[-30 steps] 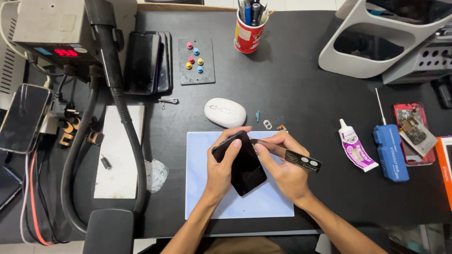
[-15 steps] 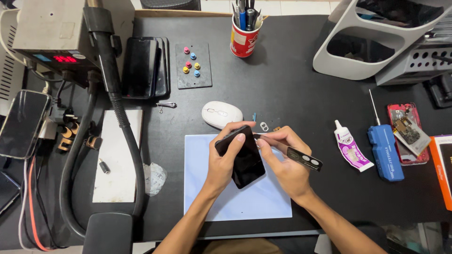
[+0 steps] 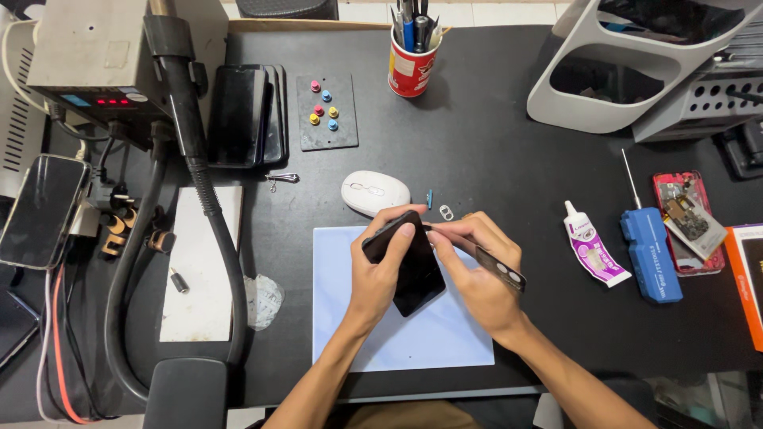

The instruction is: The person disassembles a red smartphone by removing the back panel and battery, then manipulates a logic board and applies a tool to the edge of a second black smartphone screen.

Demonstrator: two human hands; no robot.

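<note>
My left hand (image 3: 380,274) grips a black phone (image 3: 407,266) by its upper left edge, holding it tilted over a pale blue mat (image 3: 397,334). My right hand (image 3: 477,274) pinches a thin dark tool (image 3: 499,268) whose tip meets the phone's top edge near my left fingertips. The tool's far end sticks out to the right past my knuckles. Just behind the hands lie a white mouse (image 3: 374,192), a small blue piece (image 3: 430,199) and a small silver ring part (image 3: 447,212).
A glue tube (image 3: 592,250), blue electric screwdriver (image 3: 648,246) and opened red phone (image 3: 685,218) lie to the right. A red cup of pens (image 3: 412,63), a pad with coloured pegs (image 3: 326,111) and stacked phones (image 3: 242,115) stand behind. A hose (image 3: 203,199) and station (image 3: 95,67) occupy the left.
The camera view has shifted slightly. My hands stay over the mat with the phone; the tool tip has stayed at the phone's top edge.
</note>
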